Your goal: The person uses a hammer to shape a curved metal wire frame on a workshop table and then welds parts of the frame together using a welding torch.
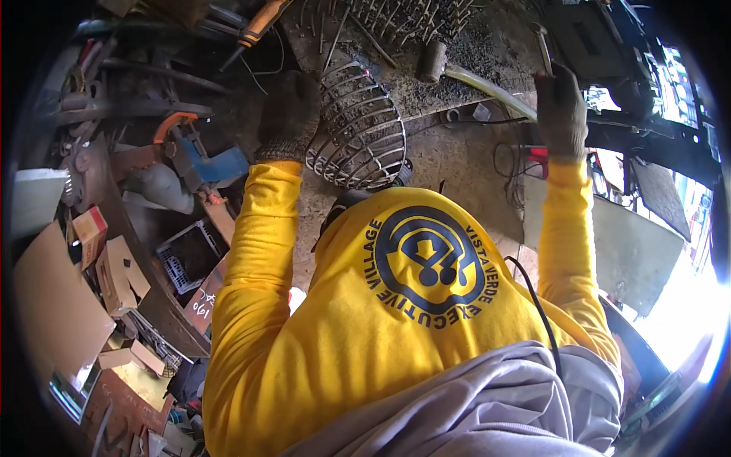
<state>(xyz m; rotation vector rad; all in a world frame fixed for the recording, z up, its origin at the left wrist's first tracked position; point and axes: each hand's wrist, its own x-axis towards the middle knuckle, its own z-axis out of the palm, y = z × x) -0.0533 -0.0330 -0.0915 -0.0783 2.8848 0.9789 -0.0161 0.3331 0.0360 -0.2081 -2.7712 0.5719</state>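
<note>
A dome-shaped cage of curved metal bars (365,126) hangs over the near edge of the workbench, its ribs joined by crosswise rods. My left hand (289,114), in a dark work glove, is closed at the cage's left side; shadow hides most of the fingers. At the right, my gloved right hand (562,113) is raised and closed around a slim hammer (544,49), whose small head points up. A mallet (432,62) with a thick head lies on the bench, its pale handle reaching toward my right hand.
Several upright metal prongs (411,19) stand at the back of the dirty workbench (502,57). An orange-handled screwdriver (259,27) is at upper left. A blue and orange tool (205,156), a plastic crate (189,255) and cardboard boxes (118,274) crowd the left side.
</note>
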